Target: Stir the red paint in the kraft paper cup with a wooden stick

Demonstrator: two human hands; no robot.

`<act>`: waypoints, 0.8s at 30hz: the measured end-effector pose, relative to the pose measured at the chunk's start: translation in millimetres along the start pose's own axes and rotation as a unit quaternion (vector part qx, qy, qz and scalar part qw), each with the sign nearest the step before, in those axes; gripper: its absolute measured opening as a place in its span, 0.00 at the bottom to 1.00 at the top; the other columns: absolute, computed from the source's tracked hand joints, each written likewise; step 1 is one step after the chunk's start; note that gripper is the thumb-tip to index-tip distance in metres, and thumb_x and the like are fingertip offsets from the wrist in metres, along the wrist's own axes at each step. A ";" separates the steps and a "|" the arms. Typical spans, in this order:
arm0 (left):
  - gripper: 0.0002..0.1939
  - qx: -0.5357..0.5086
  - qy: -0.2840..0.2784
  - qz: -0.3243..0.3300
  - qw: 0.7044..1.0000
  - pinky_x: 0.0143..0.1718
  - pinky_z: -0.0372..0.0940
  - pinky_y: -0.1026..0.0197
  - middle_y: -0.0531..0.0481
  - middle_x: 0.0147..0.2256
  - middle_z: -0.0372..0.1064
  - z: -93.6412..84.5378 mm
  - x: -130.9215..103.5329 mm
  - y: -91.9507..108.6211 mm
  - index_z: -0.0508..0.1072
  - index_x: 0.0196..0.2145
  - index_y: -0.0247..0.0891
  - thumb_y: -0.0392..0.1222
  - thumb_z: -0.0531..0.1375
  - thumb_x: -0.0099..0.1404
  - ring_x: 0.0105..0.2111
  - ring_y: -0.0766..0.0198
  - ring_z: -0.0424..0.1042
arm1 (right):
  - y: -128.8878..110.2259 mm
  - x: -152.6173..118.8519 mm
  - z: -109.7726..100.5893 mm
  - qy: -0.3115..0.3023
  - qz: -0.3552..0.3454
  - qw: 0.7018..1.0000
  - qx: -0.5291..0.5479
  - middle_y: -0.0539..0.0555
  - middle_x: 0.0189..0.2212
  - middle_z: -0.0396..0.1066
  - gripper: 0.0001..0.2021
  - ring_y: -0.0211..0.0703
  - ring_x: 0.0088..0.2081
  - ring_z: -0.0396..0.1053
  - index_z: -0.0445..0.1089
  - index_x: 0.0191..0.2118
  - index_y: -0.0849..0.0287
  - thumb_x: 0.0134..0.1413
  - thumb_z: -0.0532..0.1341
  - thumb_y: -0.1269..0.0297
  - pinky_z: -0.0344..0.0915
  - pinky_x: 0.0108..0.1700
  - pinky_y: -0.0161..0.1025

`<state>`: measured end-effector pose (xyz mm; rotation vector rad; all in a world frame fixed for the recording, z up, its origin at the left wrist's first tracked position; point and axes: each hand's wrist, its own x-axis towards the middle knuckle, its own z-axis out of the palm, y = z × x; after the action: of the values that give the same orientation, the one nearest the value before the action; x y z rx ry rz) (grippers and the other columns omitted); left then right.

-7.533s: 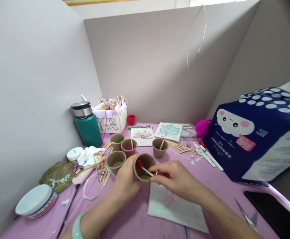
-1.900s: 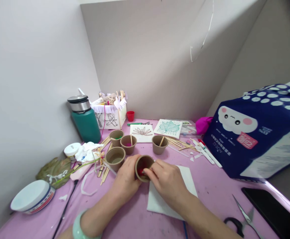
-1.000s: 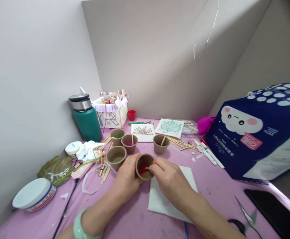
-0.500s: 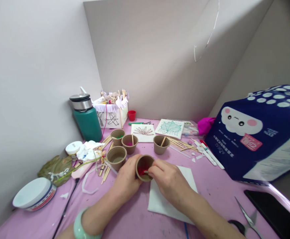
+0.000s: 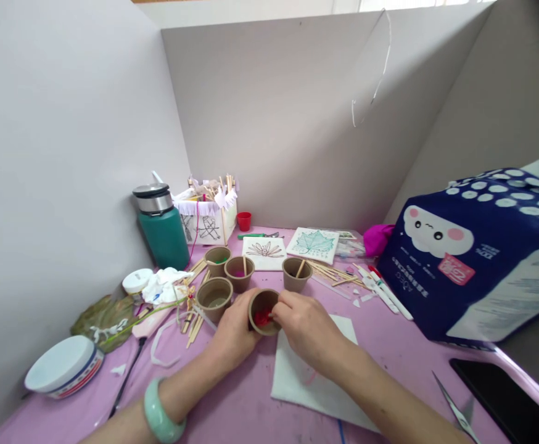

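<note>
The left hand [image 5: 236, 328] curls around a brown cup [image 5: 261, 300] with red contents, tilted over the tabletop [image 5: 246, 404]. The right hand [image 5: 305, 322], fingertips pinched at the cup's mouth, grips a mostly hidden stick [image 5: 272, 315], its forearm crossing a white panel [image 5: 300, 390].

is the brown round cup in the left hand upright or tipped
Tipped toward the camera: the round brown cup in the left hand shows a nearly circular mouth, with red contents visible inside.
</note>
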<state>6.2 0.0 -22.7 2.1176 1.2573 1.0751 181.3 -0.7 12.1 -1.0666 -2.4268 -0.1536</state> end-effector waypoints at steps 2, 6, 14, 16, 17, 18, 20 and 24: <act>0.27 -0.004 0.003 0.004 1.000 0.51 0.62 0.56 0.51 0.49 0.68 1.9 -1.3 -1.3 0.64 0.51 0.44 0.29 0.61 0.54 0.49 0.60 0.67 | -2.0 -1.2 0.1 0.010 0.021 0.998 0.056 0.51 0.27 0.65 0.09 0.36 0.28 0.61 0.67 0.28 0.61 0.57 0.54 0.76 0.55 0.29 0.34; 0.26 -0.011 0.003 0.012 1.000 0.51 0.62 0.57 0.50 0.49 0.67 3.7 -2.3 -2.9 0.63 0.51 0.44 0.30 0.60 0.55 0.50 0.60 0.67 | -5.8 -2.9 1.0 0.036 0.060 0.986 0.151 0.52 0.31 0.67 0.06 0.37 0.30 0.64 0.69 0.32 0.61 0.55 0.57 0.76 0.60 0.32 0.33; 0.25 -0.024 -0.007 0.018 1.000 0.50 0.63 0.56 0.49 0.49 0.68 2.8 0.0 0.8 0.64 0.51 0.43 0.32 0.61 0.56 0.49 0.59 0.67 | 1.6 -4.5 6.5 0.081 0.069 0.983 0.149 0.51 0.29 0.70 0.04 0.37 0.30 0.67 0.73 0.33 0.59 0.57 0.60 0.69 0.60 0.33 0.33; 0.25 -0.023 -0.009 0.016 1.000 0.50 0.63 0.56 0.49 0.49 0.68 3.0 -0.2 1.8 0.64 0.51 0.43 0.32 0.61 0.55 0.49 0.58 0.67 | 1.7 -4.5 5.1 0.078 0.072 0.989 0.098 0.50 0.28 0.70 0.05 0.37 0.28 0.66 0.73 0.31 0.59 0.56 0.61 0.68 0.58 0.31 0.34; 0.25 -0.022 -0.009 0.015 1.000 0.50 0.63 0.56 0.49 0.48 0.68 3.2 -0.5 2.0 0.64 0.51 0.43 0.31 0.61 0.55 0.48 0.58 0.67 | 1.2 -4.5 4.5 0.072 0.073 0.992 0.072 0.50 0.26 0.69 0.05 0.37 0.27 0.65 0.72 0.29 0.59 0.55 0.62 0.67 0.56 0.30 0.35; 0.25 -0.021 -0.009 0.013 1.000 0.50 0.63 0.56 0.49 0.48 0.68 3.4 -0.8 2.0 0.64 0.51 0.43 0.31 0.61 0.55 0.48 0.58 0.68 | 0.3 -4.4 4.1 0.069 0.076 0.994 0.049 0.50 0.25 0.68 0.07 0.37 0.26 0.64 0.71 0.27 0.60 0.55 0.62 0.66 0.55 0.29 0.35; 0.25 -0.018 -0.009 0.013 1.000 0.49 0.63 0.56 0.50 0.48 0.69 3.6 -1.4 1.8 0.64 0.50 0.43 0.31 0.61 0.55 0.48 0.59 0.68 | -1.4 -4.4 3.5 0.072 0.085 0.994 0.024 0.50 0.24 0.67 0.10 0.37 0.25 0.63 0.70 0.25 0.60 0.56 0.62 0.64 0.53 0.28 0.36; 0.25 -0.014 -0.007 0.012 1.000 0.49 0.63 0.56 0.50 0.48 0.68 3.5 -2.4 1.2 0.64 0.50 0.44 0.32 0.62 0.55 0.48 0.59 0.67 | -2.9 -5.0 2.2 0.075 0.067 0.995 0.017 0.49 0.24 0.66 0.09 0.36 0.26 0.62 0.69 0.26 0.61 0.56 0.61 0.65 0.52 0.28 0.35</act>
<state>8.9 -2.7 -24.8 2.1215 1.2060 1.0790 181.3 -5.4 8.0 -1.1561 -2.2092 -0.1414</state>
